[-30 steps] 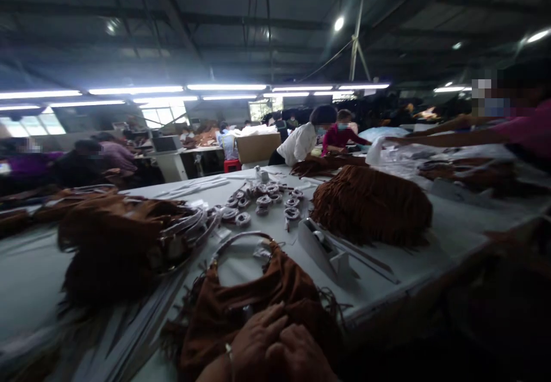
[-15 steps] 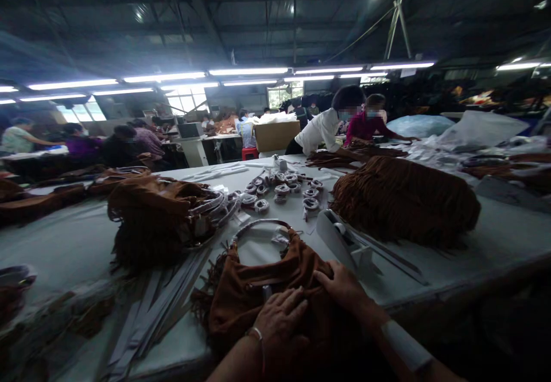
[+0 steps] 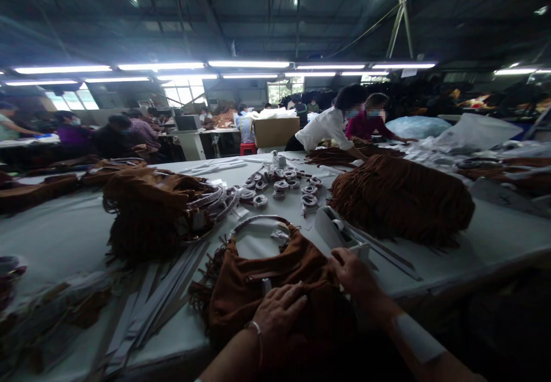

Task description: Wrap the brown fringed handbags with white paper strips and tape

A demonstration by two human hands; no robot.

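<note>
brown bag point(image 3: 241, 284) | handle point(image 3: 279, 219) points away | long axis crosswise

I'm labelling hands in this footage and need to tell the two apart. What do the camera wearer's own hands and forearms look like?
The left hand is ungloved, with a thin, pale bracelet at the wrist. The right hand is also ungloved, with a pale rectangular patch on the forearm, its material unclear.

We've got one head cam, looking forward and slightly down across the table point(image 3: 64, 232), pretty close to the bag point(image 3: 275, 267), with tube lights point(image 3: 248, 65) way farther off.
</note>
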